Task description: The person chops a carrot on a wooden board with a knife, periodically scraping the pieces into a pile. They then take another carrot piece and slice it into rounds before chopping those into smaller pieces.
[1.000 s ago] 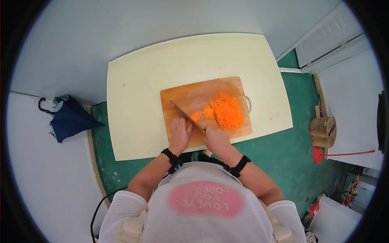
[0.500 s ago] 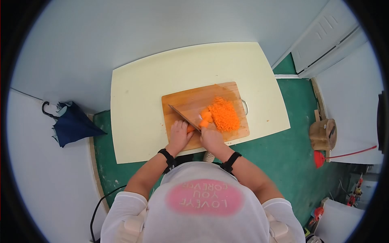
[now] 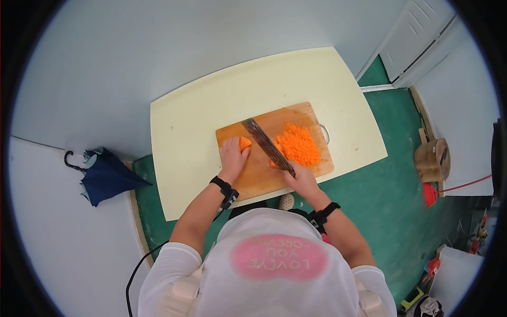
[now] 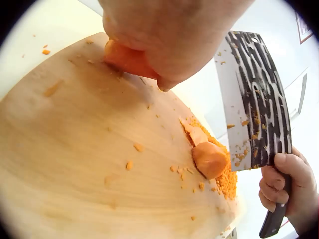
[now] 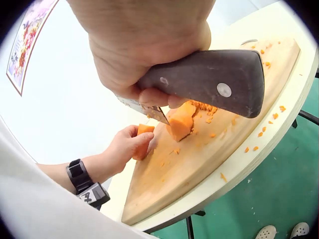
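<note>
My left hand point(image 3: 232, 159) holds an orange carrot piece point(image 3: 245, 143) against the left part of the wooden cutting board point(image 3: 253, 177). In the left wrist view that carrot piece point(image 4: 130, 60) shows under the fingers. My right hand point(image 3: 304, 182) grips the dark handle point(image 5: 209, 77) of a cleaver point(image 4: 259, 99). Its broad blade, patterned black and silver with carrot bits stuck on, slants over the middle of the board. Beside the blade lie carrot chunks point(image 4: 211, 160), against a heap of finely chopped carrot point(image 3: 301, 145) on the board's right side.
The board lies on a cream table point(image 3: 190, 127) near its front edge, its metal handle point(image 3: 326, 133) at the right. Carrot crumbs point(image 5: 259, 134) dot the tabletop. A blue umbrella point(image 3: 113, 176) leans by the left wall, and a wooden block point(image 3: 432, 160) stands on the floor at right.
The cleaver has moved right, away from the carrot under my left hand, and its blade face has tilted into view. The cut chunks now lie farther right. My left hand has shifted up the board.
</note>
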Available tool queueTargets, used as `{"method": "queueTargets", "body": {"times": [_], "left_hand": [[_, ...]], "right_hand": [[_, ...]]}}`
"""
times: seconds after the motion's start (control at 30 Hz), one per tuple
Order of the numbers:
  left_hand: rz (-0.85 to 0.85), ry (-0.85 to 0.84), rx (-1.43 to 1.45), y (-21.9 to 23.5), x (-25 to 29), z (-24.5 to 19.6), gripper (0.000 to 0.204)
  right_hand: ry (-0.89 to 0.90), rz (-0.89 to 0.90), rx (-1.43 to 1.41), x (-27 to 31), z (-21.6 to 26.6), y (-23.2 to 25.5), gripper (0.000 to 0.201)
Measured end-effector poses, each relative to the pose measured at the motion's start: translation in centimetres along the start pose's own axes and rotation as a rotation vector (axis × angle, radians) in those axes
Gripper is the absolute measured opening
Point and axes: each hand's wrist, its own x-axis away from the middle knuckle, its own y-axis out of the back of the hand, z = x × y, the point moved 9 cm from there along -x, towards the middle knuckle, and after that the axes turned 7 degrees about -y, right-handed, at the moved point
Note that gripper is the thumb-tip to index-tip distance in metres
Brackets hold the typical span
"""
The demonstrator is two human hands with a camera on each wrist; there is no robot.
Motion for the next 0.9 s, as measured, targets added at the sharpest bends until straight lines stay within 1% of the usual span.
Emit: {"method": "queueTargets", "body": {"times": [0.03, 0.07, 0.2, 0.27, 0.33, 0.4, 0.43, 0.5, 0.53, 0.6, 0.63, 0.67, 0.73, 0.77, 0.83, 0.9], "left_hand": [[0.0, -0.008, 0.0, -0.1, -0.3, 0.1, 0.042], [0.039, -0.007, -0.018, -0.5, -0.5, 0.3, 0.044], [0.15, 0.015, -0.039, -1.2, -0.8, 0.5, 0.05], [0.145, 0.001, -0.028, -1.0, -0.8, 0.5, 0.052], [0.143, -0.01, -0.015, -0.8, -0.7, 0.3, 0.054], [0.17, 0.025, 0.022, -0.6, -0.4, 0.1, 0.057], [0.175, 0.027, 0.02, -0.1, -0.3, -0.3, 0.057], [-0.03, -0.203, -0.071, 2.6, -0.5, -3.5, 0.049], [-0.026, -0.204, -0.071, 2.8, -0.4, -4.1, 0.049], [0.187, -0.198, 0.111, 0.6, 0.5, -6.0, 0.042], [0.179, -0.163, 0.163, 0.1, 0.8, -7.3, 0.036], [0.179, -0.163, 0.161, -0.1, 0.6, -8.5, 0.036], [0.509, 0.24, 0.332, -3.0, 1.3, -8.3, 0.035], [0.512, 0.239, 0.334, -3.8, 1.5, -8.6, 0.035], [0.396, 0.127, 0.254, -4.2, 1.2, -9.0, 0.033], [0.377, 0.117, 0.245, -4.4, 1.7, -8.8, 0.032]], "right_hand": [[-0.031, -0.029, 0.012, 0.1, -0.5, 0.6, 0.026], [-0.065, -0.056, 0.024, 0.2, -1.0, 1.2, 0.028], [-0.095, -0.126, 0.084, 0.8, -2.2, 3.2, 0.028], [-0.136, -0.127, 0.068, 1.2, -3.1, 3.7, 0.028], [-0.129, -0.156, 0.087, 1.8, -3.9, 4.0, 0.027], [-0.122, -0.181, 0.106, 2.5, -4.1, 4.4, 0.027], [-0.152, -0.17, 0.103, 2.8, -4.1, 4.5, 0.026], [-0.184, -0.159, 0.1, 3.3, -4.5, 4.6, 0.026], [-0.194, -0.158, 0.107, 3.4, -4.6, 4.6, 0.025], [-0.206, -0.155, 0.113, 3.7, -4.7, 4.5, 0.025], [-0.215, -0.154, 0.118, 3.9, -4.6, 4.6, 0.025], [-0.222, -0.154, 0.123, 4.0, -4.6, 4.6, 0.025], [-0.199, -0.166, 0.112, 4.2, -4.5, 4.8, 0.025], [-0.179, -0.175, 0.102, 4.4, -4.4, 5.0, 0.025], [-0.185, -0.174, 0.1, 4.7, -4.5, 5.2, 0.025], [-0.187, -0.162, 0.089, 4.9, -4.4, 5.2, 0.025]]}}
